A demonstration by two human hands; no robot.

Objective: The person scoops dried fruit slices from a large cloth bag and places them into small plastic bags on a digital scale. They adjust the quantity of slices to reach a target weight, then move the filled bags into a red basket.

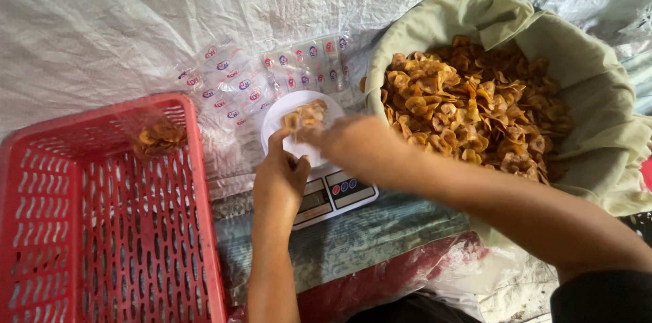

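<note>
A small white kitchen scale [337, 190] stands in the middle, with a clear bag [304, 118] of golden fried chips on its round white platform. My left hand [280, 175] rests at the platform's near edge, thumb up against the bag. My right hand [324, 136], blurred, reaches across from the right to the bag; I cannot tell if it holds chips. A large basket lined with pale green cloth [598, 133] at the right is full of the same chips [475, 109].
A red plastic crate [102, 228] at the left holds one filled bag of chips [161, 138] in its far corner. Several empty clear printed bags [272, 78] lie behind the scale. White plastic sheeting [136, 10] covers the ground.
</note>
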